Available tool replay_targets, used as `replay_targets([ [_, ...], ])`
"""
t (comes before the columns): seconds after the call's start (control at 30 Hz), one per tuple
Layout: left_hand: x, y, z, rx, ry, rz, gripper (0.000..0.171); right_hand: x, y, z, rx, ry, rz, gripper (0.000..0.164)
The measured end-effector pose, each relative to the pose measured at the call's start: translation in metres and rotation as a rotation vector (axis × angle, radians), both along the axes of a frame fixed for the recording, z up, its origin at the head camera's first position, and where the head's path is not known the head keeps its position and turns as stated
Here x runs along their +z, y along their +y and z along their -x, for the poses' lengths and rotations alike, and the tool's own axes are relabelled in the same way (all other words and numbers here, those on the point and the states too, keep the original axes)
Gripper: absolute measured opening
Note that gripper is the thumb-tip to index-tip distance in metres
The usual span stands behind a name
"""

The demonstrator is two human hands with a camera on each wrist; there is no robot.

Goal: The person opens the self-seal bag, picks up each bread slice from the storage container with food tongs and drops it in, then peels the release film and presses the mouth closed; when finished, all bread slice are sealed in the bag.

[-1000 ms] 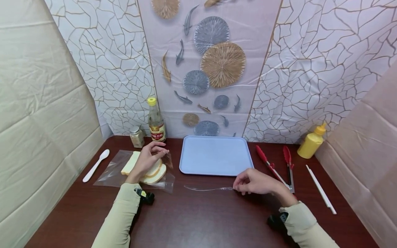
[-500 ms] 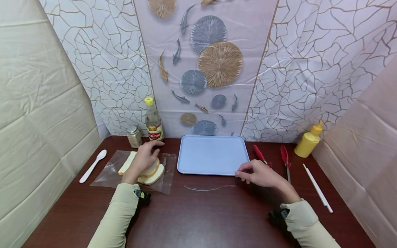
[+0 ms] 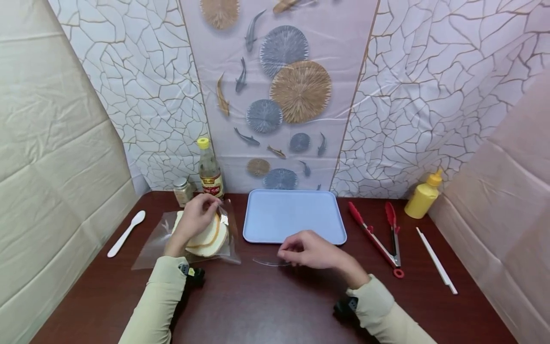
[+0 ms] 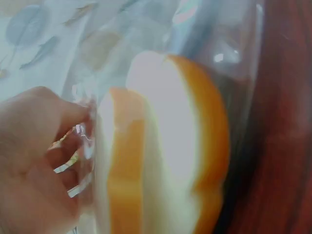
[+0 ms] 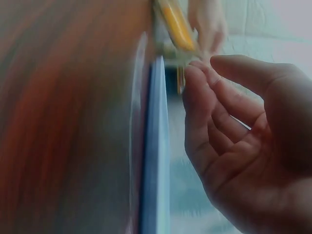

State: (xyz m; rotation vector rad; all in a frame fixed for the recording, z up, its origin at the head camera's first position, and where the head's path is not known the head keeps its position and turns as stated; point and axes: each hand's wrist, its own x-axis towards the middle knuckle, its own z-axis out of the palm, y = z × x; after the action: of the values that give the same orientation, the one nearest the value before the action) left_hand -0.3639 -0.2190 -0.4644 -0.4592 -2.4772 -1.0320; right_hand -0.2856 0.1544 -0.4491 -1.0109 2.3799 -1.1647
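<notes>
The left hand [image 3: 194, 220] reaches into a clear bag [image 3: 150, 241] lying on the counter [image 3: 275, 306] at the left, its fingers curled around the bread slices [image 3: 211, 239] inside; the left wrist view shows the plastic bunched against the fingers [image 4: 68, 163] and two crusted slices [image 4: 165, 161] standing on edge beside them. The bread sits wholly inside the bag, none of it lifted clear. The right hand [image 3: 306, 249] hovers low over the counter just in front of the blue tray [image 3: 294, 217], fingers loosely curled over a thin clear strip [image 3: 264, 261] that lies flat on the wood; whether it touches or pinches the strip I cannot tell, and the right wrist view shows only relaxed, half-bent fingers [image 5: 209, 122] with nothing gripped between them. The tray holds nothing. Judged from this, the work is at its start: the bag is open and the slices are grasped, but they have yet to come out and be laid anywhere. A white spoon [image 3: 125, 233] lies left of the bag, red tongs [image 3: 378, 234] and a white stick [image 3: 436, 260] right of the tray, all untouched, and a yellow squeeze bottle [image 3: 423, 196], a sauce bottle [image 3: 209, 169] and a small jar [image 3: 182, 191] stand at the back.
</notes>
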Motion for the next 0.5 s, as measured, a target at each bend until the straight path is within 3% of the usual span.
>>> replay_targets([
  [0.1,0.009,-0.003,-0.003,0.043,0.008,-0.159,0.015,-0.005,-0.031,-0.001,0.029,-0.051,0.025,0.022],
  [0.2,0.019,-0.003,-0.006,0.090,-0.010,-0.296,0.019,-0.011,-0.061,-0.002,-0.015,-0.080,0.051,0.027],
  [0.37,0.033,0.000,-0.012,0.088,-0.010,-0.442,0.022,-0.015,-0.105,0.003,-0.269,-0.156,0.244,0.039],
  [0.5,0.038,0.002,-0.014,0.051,-0.008,-0.495,0.022,-0.014,-0.127,0.010,-0.482,-0.149,0.447,0.036],
])
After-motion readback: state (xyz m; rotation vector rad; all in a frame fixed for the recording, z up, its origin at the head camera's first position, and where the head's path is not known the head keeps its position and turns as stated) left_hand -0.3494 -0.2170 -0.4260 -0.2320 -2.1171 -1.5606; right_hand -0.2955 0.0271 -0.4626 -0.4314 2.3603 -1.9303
